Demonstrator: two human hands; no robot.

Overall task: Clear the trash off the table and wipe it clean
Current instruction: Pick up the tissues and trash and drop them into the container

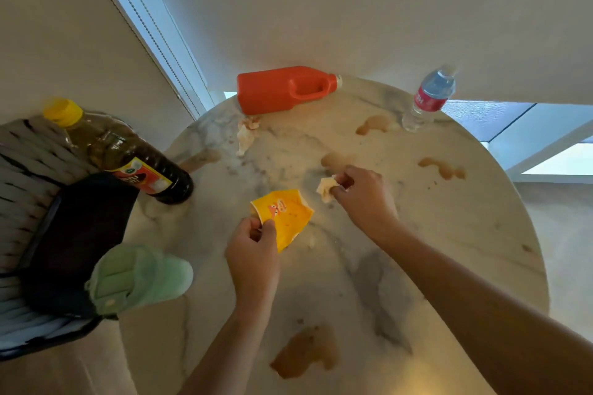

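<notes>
My left hand [255, 250] pinches the lower corner of a crushed yellow paper cup [285, 215] above the middle of the round marble table [449, 250]. Just to the right, my right hand [362, 196] pinches a crumpled, stained tissue [325, 187]. Another crumpled tissue [246, 135] lies farther back on the table. An orange jug [282, 88] lies on its side at the far edge. A small water bottle [428, 99] stands at the far right. Several brown spills mark the tabletop, the largest [305, 351] near the front edge.
A dark bottle with a yellow cap [128, 154] stands at the table's left edge. A green cloth [141, 276] lies at the left edge beside a black-lined bin [73, 244]. A wall is behind the table, and window blinds [144, 22] are at the back left.
</notes>
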